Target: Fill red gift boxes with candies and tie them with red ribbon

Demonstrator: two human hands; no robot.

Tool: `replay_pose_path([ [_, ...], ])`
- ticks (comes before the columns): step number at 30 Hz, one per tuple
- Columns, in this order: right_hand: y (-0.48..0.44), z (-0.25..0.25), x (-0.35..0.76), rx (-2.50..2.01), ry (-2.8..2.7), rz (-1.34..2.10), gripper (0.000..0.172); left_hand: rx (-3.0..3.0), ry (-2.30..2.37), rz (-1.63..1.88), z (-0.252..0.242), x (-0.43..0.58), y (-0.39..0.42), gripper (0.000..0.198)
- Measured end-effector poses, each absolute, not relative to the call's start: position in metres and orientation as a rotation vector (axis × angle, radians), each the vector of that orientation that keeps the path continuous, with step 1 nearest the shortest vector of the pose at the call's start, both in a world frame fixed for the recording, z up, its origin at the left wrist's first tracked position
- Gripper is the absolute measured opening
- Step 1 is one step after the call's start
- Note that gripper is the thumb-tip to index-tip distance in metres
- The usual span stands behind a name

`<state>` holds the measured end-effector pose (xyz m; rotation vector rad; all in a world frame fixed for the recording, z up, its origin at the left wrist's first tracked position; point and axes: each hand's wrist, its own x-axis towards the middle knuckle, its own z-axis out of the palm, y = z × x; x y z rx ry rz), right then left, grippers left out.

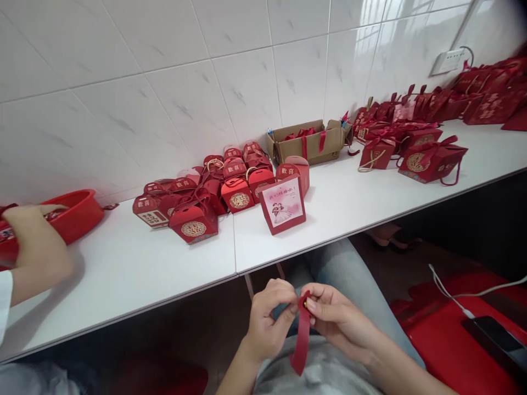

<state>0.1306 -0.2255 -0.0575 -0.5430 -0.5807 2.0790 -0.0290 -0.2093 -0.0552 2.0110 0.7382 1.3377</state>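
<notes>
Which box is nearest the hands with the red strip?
The pink-fronted box, foremost in the middle; the other boxes stand farther back or off to either side.

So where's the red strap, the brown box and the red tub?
Red strap point(303, 336): head view, on its dangling length.
Brown box point(313, 152): head view, on its front wall.
Red tub point(89, 222): head view, on its outer wall.

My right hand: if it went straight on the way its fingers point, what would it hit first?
Probably your left hand. Your right hand, holding the red strap, points leftward toward it, and their fingers look very close, though depth is hard to judge.
</notes>
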Motion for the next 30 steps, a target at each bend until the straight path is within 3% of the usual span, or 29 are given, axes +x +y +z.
replay_pose_path([
  [3, -0.211, -0.059, 0.138, -0.554, -0.681, 1.948, 0.017, 2.068, 0.686, 1.284, -0.046, -0.032, -0.191, 0.01],
  [5, -0.193, -0.055, 0.144, -0.544, -0.831, 1.768, 0.012, 2.16, 0.675, 1.345, -0.033, -0.036, -0.171, 0.022],
  [9, -0.137, -0.037, 0.158, -0.581, -1.149, 1.15, 0.002, 2.175, 1.045, 1.808, 0.0, -0.038, -0.115, 0.04],
  [11, -0.106, -0.028, 0.161, -0.649, -1.234, 0.88, 0.002, 2.187, 1.134, 1.776, 0.013, -0.034, -0.087, 0.054],
  [13, -0.077, -0.022, 0.161, -0.696, -1.302, 0.734, 0.003, 2.304, 1.118, 1.61, 0.022, -0.03, -0.064, 0.054],
  [19, -0.031, -0.017, 0.154, -0.681, -1.417, 0.806, 0.011, 2.387, 1.156, 1.428, 0.027, -0.028, -0.035, 0.024],
  [30, -0.013, -0.027, 0.147, -0.59, -1.405, 0.796, 0.004, 2.085, 0.991, 1.577, 0.01, -0.024, -0.026, 0.021],
])
